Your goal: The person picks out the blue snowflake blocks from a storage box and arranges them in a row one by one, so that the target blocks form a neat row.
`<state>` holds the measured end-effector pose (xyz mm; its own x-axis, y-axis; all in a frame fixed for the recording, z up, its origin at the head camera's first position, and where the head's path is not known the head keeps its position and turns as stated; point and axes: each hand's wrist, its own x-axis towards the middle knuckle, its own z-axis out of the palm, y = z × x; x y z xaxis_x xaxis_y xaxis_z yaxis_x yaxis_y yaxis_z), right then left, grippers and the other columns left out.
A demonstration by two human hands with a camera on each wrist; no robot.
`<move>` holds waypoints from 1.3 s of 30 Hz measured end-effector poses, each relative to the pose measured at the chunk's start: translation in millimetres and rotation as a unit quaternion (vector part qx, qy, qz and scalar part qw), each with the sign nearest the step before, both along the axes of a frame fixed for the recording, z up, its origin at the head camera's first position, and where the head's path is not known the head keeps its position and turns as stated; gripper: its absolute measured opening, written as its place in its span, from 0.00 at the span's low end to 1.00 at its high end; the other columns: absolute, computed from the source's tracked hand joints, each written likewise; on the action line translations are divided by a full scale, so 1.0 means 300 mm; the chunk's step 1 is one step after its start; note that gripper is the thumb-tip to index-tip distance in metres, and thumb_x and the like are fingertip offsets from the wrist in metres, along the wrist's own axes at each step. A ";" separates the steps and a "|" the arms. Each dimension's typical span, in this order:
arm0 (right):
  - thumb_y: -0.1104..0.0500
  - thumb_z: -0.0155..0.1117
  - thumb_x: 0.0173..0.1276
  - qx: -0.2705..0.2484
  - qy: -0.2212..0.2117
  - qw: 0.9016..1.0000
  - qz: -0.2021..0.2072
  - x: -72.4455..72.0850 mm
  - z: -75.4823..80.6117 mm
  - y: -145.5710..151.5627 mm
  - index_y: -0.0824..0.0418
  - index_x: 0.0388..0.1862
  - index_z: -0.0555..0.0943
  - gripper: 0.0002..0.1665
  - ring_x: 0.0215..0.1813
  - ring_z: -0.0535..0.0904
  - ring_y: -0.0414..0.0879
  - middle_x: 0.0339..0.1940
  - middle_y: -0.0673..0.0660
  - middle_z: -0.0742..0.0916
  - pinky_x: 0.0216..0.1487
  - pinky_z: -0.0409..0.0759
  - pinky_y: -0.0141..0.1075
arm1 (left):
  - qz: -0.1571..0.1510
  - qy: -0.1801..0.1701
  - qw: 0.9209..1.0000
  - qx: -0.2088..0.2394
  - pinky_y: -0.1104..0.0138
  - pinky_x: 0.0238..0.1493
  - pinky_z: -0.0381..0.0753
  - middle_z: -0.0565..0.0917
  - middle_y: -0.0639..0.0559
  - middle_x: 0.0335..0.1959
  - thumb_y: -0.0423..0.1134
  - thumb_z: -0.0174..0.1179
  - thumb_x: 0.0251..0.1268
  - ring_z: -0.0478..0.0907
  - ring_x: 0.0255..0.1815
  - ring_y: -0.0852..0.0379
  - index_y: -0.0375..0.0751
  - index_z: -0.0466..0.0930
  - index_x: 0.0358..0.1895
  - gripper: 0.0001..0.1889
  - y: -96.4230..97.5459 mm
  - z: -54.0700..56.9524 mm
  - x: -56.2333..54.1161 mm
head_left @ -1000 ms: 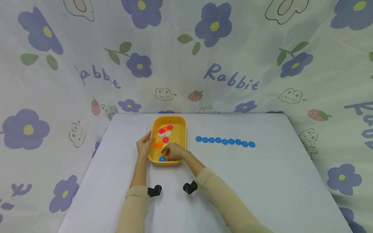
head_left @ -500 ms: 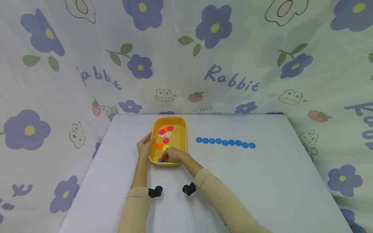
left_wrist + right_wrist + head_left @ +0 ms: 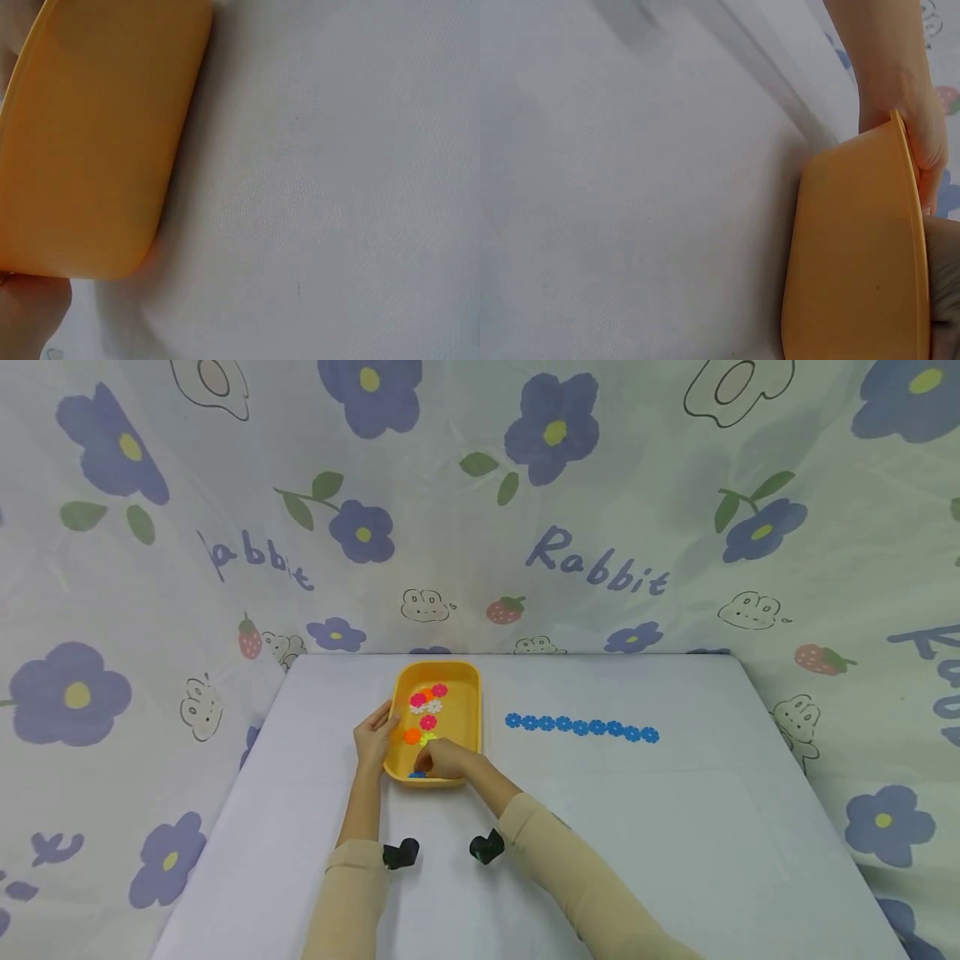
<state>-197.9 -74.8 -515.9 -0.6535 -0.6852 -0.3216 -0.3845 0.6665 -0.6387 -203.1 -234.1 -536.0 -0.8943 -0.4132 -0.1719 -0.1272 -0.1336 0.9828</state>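
Observation:
In the head view my left hand grips the left side of a yellow plastic tray. The right wrist view also shows that left hand at the tray's far rim. My right hand reaches down inside the near end of the tray, fingers curled. Its fingertips are right at a blue flower-shaped disc by the near wall; I cannot tell whether they pinch it. Farther up the tray lie pink, orange, white and yellow discs, the yellow one partly covered by the right hand.
A row of several blue flower-shaped discs, edge to edge, lies on the white table right of the tray. Dark wrist-worn devices stick out by both sleeves. A flower-print cloth hangs behind and at the sides.
My right hand has lowered toward the near end of the tray, uncovering more of the yellow disc and covering part of the blue one. The left hand keeps its hold on the tray.

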 end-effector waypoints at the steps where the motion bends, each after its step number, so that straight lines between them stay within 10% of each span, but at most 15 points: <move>1: 0.64 0.64 0.64 -0.001 -0.008 1.000 -0.003 0.001 0.001 0.001 0.58 0.42 0.86 0.09 0.37 0.75 0.40 0.33 0.48 0.85 0.46 0.78 0.24 | -0.002 0.002 1.000 0.001 0.76 0.53 0.75 0.73 0.37 0.61 0.27 0.59 0.62 0.70 0.63 0.49 0.31 0.72 0.61 0.22 0.000 0.000 0.001; 22: 0.57 0.61 0.67 -0.014 -0.062 0.998 0.022 -0.016 -0.002 -0.011 0.59 0.42 0.87 0.11 0.33 0.75 0.39 0.30 0.47 0.86 0.42 0.76 0.23 | -0.012 -0.006 1.000 0.005 0.74 0.55 0.75 0.74 0.38 0.61 0.29 0.59 0.62 0.71 0.63 0.50 0.33 0.72 0.61 0.22 -0.003 -0.001 0.002; 31: 0.46 0.57 0.69 -0.065 -0.104 0.992 0.039 -0.027 0.015 0.011 0.59 0.33 0.87 0.19 0.22 0.68 0.39 0.14 0.48 0.74 0.25 0.66 0.25 | -0.013 -0.013 1.000 0.002 0.73 0.56 0.75 0.74 0.38 0.61 0.30 0.59 0.63 0.71 0.62 0.51 0.35 0.72 0.62 0.23 -0.005 0.007 0.007; 39: 0.47 0.61 0.66 -0.113 -0.111 0.986 0.042 -0.026 0.018 0.016 0.56 0.44 0.87 0.17 0.35 0.74 0.37 0.26 0.45 0.85 0.39 0.74 0.24 | -0.024 -0.007 1.000 -0.002 0.74 0.56 0.75 0.72 0.37 0.61 0.30 0.59 0.63 0.71 0.63 0.49 0.33 0.71 0.62 0.23 -0.008 0.009 0.007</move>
<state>-205.7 -70.1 -510.6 -0.5211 -0.8049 -0.2839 -0.2667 0.4695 -0.8417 -201.1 -236.6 -533.4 -0.9104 -0.3713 -0.1824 -0.1462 -0.1236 0.9815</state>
